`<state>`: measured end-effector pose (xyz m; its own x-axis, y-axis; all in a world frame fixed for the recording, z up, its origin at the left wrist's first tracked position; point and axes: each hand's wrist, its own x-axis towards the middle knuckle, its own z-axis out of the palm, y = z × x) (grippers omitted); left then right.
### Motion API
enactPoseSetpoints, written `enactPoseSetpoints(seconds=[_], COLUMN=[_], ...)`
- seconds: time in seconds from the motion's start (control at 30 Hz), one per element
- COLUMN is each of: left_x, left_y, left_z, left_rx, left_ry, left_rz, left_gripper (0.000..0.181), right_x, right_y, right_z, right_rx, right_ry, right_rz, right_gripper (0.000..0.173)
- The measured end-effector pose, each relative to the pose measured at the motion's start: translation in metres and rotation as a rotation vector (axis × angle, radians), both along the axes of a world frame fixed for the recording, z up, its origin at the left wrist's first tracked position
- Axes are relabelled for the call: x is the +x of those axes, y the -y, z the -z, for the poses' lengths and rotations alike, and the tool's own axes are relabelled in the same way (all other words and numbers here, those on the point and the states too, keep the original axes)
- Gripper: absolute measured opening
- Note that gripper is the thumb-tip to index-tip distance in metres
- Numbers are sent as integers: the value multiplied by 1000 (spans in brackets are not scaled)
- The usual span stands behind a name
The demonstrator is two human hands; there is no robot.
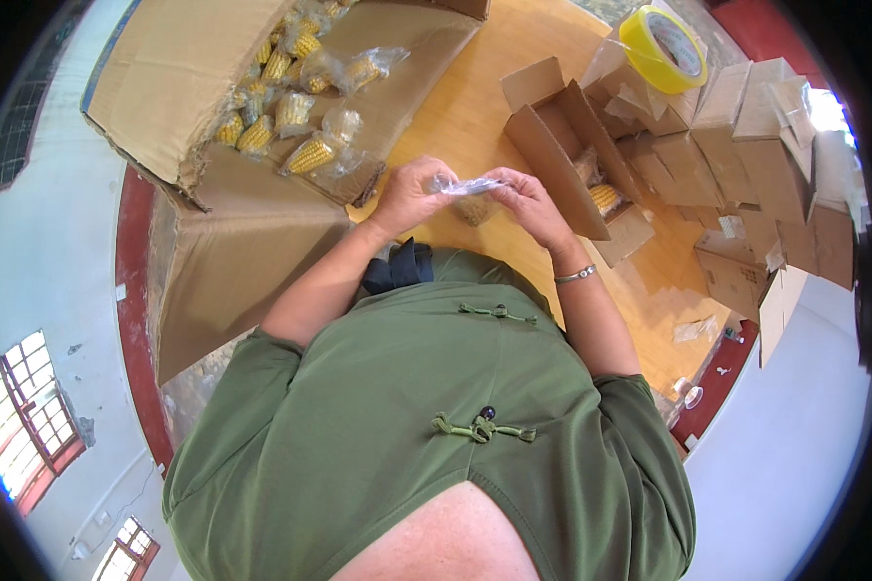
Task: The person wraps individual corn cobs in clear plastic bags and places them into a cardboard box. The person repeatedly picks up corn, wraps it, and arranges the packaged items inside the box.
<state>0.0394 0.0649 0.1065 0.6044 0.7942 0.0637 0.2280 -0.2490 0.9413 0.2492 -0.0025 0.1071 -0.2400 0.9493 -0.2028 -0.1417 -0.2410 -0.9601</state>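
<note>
My left hand (416,194) and my right hand (529,203) pinch the two sides of a clear plastic bag (468,187), stretched level between them. Below its gathered edge hangs the bag's lower part with a pale yellowish piece (474,210) in it, too blurred to name surely. To the left, wrapped corn cobs (311,155) lie in a heap on the cardboard of a large box (407,94). At the right stands a small open cardboard box (556,167) with a wrapped corn cob (605,199) inside, beside another wrapped piece (587,167).
Closed cardboard boxes (719,131) are stacked at the right of the wooden table (501,43). A yellow roll of packing tape (661,49) sits on top of the boxes at the back. Plastic scraps (695,329) and a clear cup (690,393) lie near the table's right edge.
</note>
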Motion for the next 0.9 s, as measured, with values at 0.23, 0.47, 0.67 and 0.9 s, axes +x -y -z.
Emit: enactPoseSetpoints(seconds=[0.23, 0.47, 0.67, 0.9], left_x=[-8, -10, -12, -29], left_y=[-3, -5, -7, -12], left_z=[-2, 0, -2, -7], left_rx=[-49, 5, -20, 269], left_ry=[110, 129, 144, 63], left_rz=[-121, -130, -101, -153], left_gripper=[9, 13, 13, 10], right_x=[13, 0, -10, -4], right_y=[3, 5, -2, 7], right_z=[-7, -4, 7, -2], right_rx=[-50, 179, 123, 240], right_ry=[114, 320, 261, 385], right_rz=[216, 301, 340, 372], right_gripper=[25, 63, 41, 13])
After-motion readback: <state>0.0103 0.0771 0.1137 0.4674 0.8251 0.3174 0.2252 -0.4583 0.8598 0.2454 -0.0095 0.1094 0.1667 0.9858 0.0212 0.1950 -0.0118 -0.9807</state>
